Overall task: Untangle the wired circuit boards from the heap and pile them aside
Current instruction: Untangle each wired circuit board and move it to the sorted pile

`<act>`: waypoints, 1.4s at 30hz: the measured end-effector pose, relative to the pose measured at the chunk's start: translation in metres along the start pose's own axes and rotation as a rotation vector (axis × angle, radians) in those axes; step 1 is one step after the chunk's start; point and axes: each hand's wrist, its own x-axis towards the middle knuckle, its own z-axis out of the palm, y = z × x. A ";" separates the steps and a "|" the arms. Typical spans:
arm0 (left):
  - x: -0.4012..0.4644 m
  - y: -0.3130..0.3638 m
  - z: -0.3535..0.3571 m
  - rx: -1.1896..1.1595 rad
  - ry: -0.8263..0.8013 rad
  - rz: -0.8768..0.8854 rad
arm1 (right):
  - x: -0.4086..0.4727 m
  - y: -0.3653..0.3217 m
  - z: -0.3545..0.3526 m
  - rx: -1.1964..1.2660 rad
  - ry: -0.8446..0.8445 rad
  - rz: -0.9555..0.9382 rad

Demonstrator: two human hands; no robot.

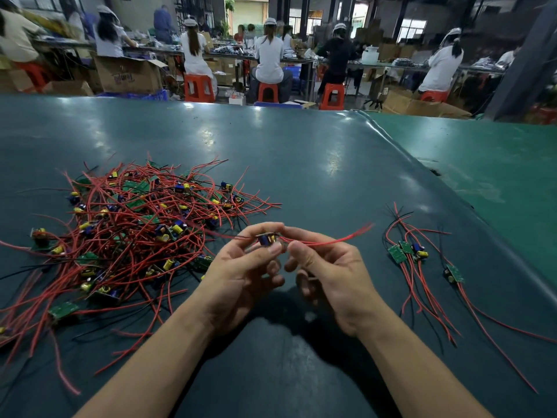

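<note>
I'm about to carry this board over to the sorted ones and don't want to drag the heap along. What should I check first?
1. Board held by left hand: ok, pinched at the fingertips.
2. Its red wires held by right hand: ok, running out to the right.
3. Wires free of the heap: cannot tell; a red strand runs left from the board toward it.
4. Sorted pile on the right reachable: ok.
5. Table path between hands and pile clear: ok.

Bright overhead light, sharp in the middle, warped at the edges.
Ceiling lamps leave pale glare patches on the green table mat point(271, 152); forearms cast a dark shadow beneath; the background workers point(268, 55) look soft, and straight lines bow outward.
</note>
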 end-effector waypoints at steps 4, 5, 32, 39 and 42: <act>-0.001 -0.001 0.002 0.028 -0.016 -0.048 | 0.002 -0.002 -0.001 -0.014 0.107 -0.033; -0.001 -0.001 0.003 0.011 -0.007 -0.047 | 0.002 -0.002 -0.001 -0.014 0.127 -0.047; -0.002 -0.013 0.007 0.379 0.139 0.153 | 0.007 0.011 0.000 -0.099 0.347 0.048; -0.004 -0.013 0.009 0.356 0.161 0.130 | 0.016 0.006 -0.024 -0.158 0.589 -0.068; -0.004 -0.012 0.008 0.341 0.158 0.126 | 0.014 0.007 -0.026 -0.419 0.578 -0.094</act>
